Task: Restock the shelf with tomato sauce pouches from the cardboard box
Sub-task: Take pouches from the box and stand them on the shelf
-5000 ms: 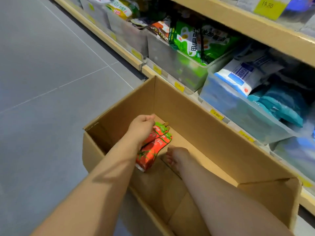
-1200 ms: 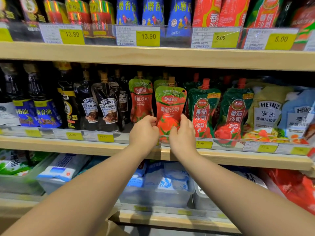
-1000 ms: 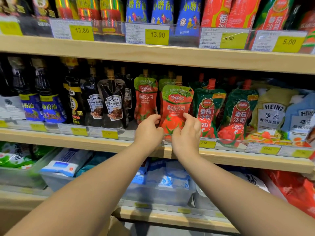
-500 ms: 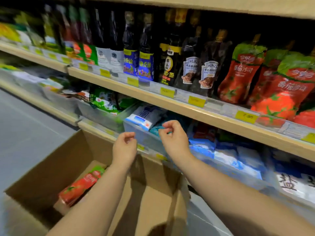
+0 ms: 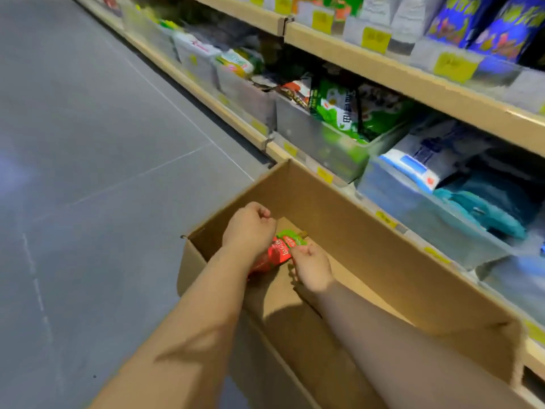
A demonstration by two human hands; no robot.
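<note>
An open cardboard box [image 5: 380, 246] stands on the floor against the bottom shelf. On its bottom lies a red tomato sauce pouch [image 5: 280, 250] with a green top. My left hand [image 5: 247, 231] hovers over the pouch's left part with its fingers curled, and I see nothing in it. My right hand [image 5: 314, 270] is lower in the box, its curled fingertips pinching the pouch's right edge. My left wrist hides the pouch's lower end. The sauce shelf is out of view above.
Clear bins [image 5: 333, 143] with green, white and teal packets line the bottom shelf right behind the box. A wooden shelf edge [image 5: 413, 81] with yellow price tags runs above them. Grey tiled floor [image 5: 103, 143] lies to the left.
Both hands came off the pouch stood on the sauce shelf and dropped into the box. My view swung from the shelf down to the box. My right hand now pinches the pouch there.
</note>
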